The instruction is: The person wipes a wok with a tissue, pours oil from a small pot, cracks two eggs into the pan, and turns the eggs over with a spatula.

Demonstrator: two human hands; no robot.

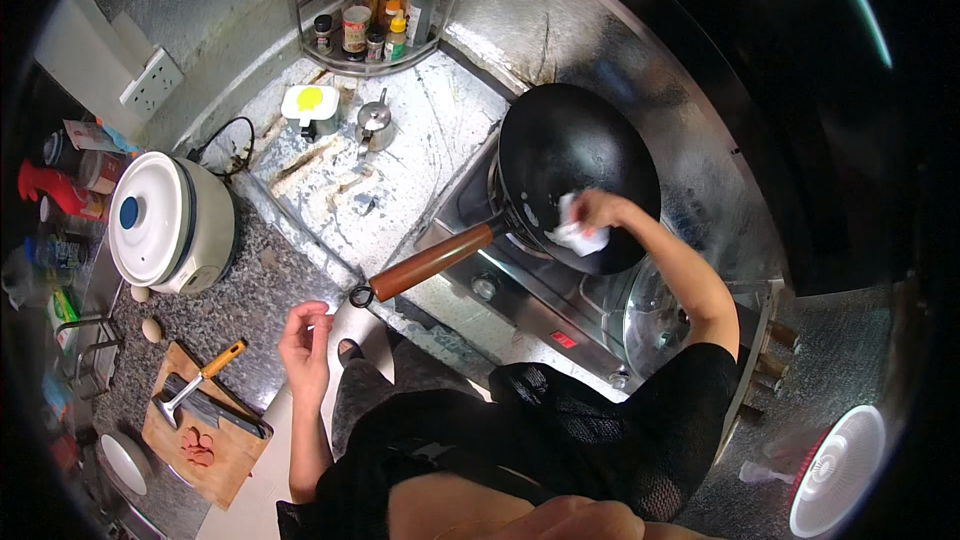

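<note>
A black wok (pixel 570 140) with a long wooden handle (pixel 430 262) sits on the gas stove (pixel 520 315). My right hand (pixel 600 208) reaches into it, closed on a crumpled white paper towel (pixel 580 235) that presses against the wok's inner wall near its right side. A few pale wet-looking patches show on the black surface beside it. My left hand (pixel 305 340) hovers by the ring at the handle's end, apart from it. Its fingers are loosely bent and hold nothing.
A glass lid (pixel 655 315) lies right of the wok. At left are a white cooker (pixel 175 220), an egg (pixel 152 329), and a cutting board (pixel 240 450) bearing a spatula, a knife and sliced meat. Behind stand a metal pot (pixel 375 125) and a bottle rack (pixel 385 65).
</note>
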